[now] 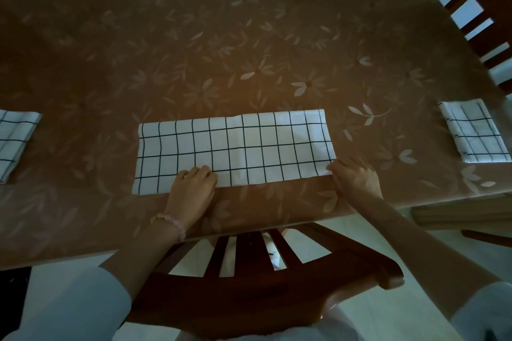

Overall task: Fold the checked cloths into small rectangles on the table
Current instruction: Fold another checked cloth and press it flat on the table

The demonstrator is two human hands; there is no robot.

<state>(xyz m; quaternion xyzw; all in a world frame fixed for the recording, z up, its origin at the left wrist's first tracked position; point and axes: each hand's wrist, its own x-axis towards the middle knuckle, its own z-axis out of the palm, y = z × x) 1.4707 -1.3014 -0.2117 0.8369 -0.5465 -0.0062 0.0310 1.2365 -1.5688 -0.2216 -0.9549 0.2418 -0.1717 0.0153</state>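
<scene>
Cloth status: checked cloth (235, 147) is lying as a long strip near the front edge of the table (249, 36) | left hand (194, 183) is resting curled fingers on the near hem, grip cannot be confirmed | right hand (353, 178) is pinching the near right corner | Risk: a one-sided pull is likely shifting the layers, skewing the next fold.

- Left hand (191, 185): fingers curled, gripping the near edge of the checked cloth (249, 141), left of its middle.
- Right hand (353, 177): fingers curled, pinching its near right corner.
- Both forearms are bare and stretch out from the near side.
</scene>
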